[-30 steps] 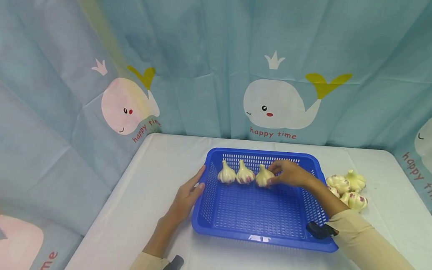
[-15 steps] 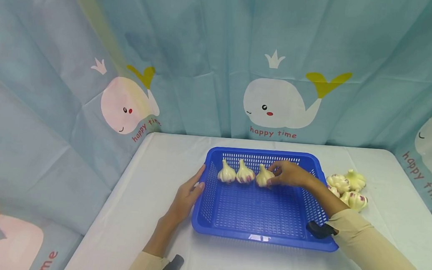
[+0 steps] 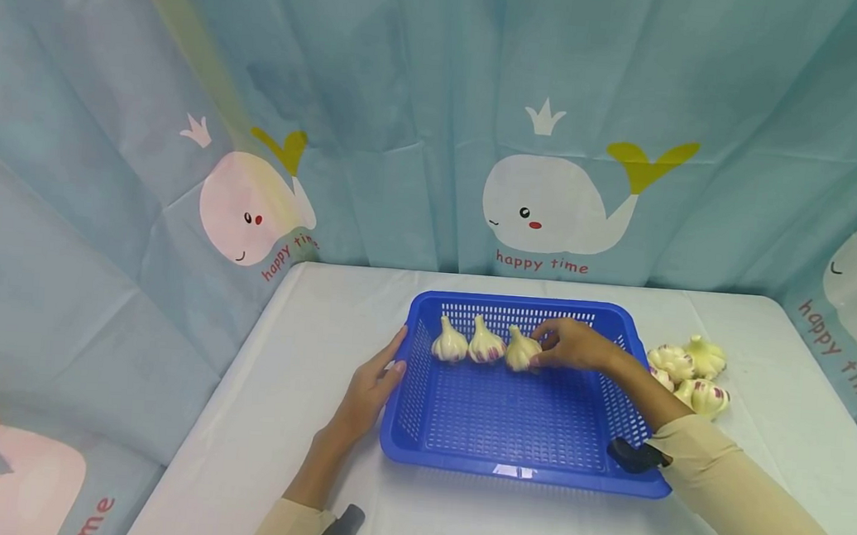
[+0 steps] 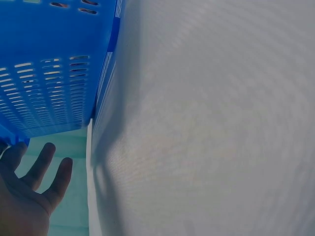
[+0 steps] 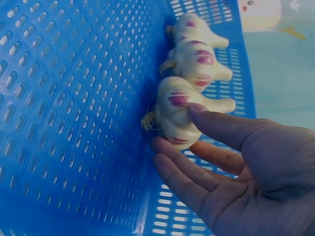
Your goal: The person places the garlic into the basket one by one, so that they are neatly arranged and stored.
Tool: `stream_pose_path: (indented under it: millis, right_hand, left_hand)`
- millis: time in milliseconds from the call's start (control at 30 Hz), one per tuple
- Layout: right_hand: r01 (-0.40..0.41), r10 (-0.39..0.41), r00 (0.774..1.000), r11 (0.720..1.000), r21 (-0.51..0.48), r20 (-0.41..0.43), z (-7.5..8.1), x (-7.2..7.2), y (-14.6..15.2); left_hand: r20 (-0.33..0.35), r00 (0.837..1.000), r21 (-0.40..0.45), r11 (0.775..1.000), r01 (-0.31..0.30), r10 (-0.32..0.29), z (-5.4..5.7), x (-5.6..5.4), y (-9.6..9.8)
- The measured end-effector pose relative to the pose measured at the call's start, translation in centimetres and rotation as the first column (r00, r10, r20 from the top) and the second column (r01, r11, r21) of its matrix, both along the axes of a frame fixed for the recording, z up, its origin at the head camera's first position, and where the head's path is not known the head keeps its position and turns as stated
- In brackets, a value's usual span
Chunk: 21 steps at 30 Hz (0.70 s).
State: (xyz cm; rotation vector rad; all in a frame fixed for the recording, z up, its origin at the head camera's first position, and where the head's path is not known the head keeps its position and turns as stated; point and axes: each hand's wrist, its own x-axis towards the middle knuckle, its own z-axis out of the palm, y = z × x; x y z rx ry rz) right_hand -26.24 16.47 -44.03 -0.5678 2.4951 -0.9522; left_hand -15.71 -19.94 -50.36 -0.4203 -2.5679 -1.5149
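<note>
From the head, white tabletop (image 3: pixel 271 389) stretches left of the blue basket (image 3: pixel 515 419) and forms a narrow strip behind it. Inside, garlic bulbs (image 3: pixel 486 346) stand along the basket's far wall; a garlic pile (image 3: pixel 705 398) lies outside its right side. The left hand (image 3: pixel 370 392) touches the basket's left rim.

Left wrist: its fingers reach out straight and spread by the basket.

Right wrist: the right hand (image 5: pixel 246 182) pinches the end bulb (image 5: pixel 177 113), roots toward the basket's floor.

Smooth, glossy plastic basket (image 3: pixel 452 465).
</note>
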Motion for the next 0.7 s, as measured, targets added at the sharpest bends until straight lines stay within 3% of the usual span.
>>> stream_pose_path:
  millis: [433,700]
  right_hand:
    - [0.002,-0.002,1.000,1.000,-0.010,-0.025,0.8,0.4,0.3]
    - [0.033,-0.035,0.998,0.999,-0.036,-0.055,2.4,1.0,1.2]
  left_hand:
    - [-0.004,1.000,0.000,1.000,0.004,-0.004,0.1,0.1,0.1]
    - [-0.015,1.000,0.007,1.000,0.003,-0.003,0.2,0.2,0.1]
